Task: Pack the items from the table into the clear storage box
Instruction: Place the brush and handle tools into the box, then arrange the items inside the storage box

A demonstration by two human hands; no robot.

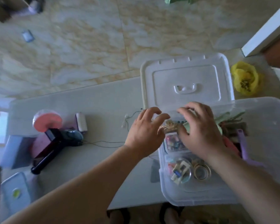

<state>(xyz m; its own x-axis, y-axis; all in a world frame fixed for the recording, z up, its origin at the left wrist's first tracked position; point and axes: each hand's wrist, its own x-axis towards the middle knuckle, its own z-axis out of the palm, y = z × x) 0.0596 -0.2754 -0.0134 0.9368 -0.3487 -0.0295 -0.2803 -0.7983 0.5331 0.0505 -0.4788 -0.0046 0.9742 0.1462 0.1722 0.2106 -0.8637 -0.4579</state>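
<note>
The clear storage box (pixel 173 196) stands on the right end of the white table (pixel 103 101). Inside lie tape rolls (pixel 201 170), a small clear case of colourful bits (pixel 172 143), green cloth (pixel 225 117) and a purple piece (pixel 242 143). Both hands are over the box's far left corner. My right hand (pixel 199 128) covers a tan twine-like bundle (pixel 169 125), thumb against it. My left hand (pixel 145 131) hovers beside the bundle with fingers spread and curled. The grip itself is partly hidden.
The white lid (pixel 184 81) lies behind the box. On the table's left are a pink round pack (pixel 47 120), a dark red box (pixel 45 143), a black cylinder (pixel 44 162), a white roll (pixel 82 122), earphones (pixel 126 122) and a lidded container (pixel 16 189). A yellow bag (pixel 245 78) sits on the floor.
</note>
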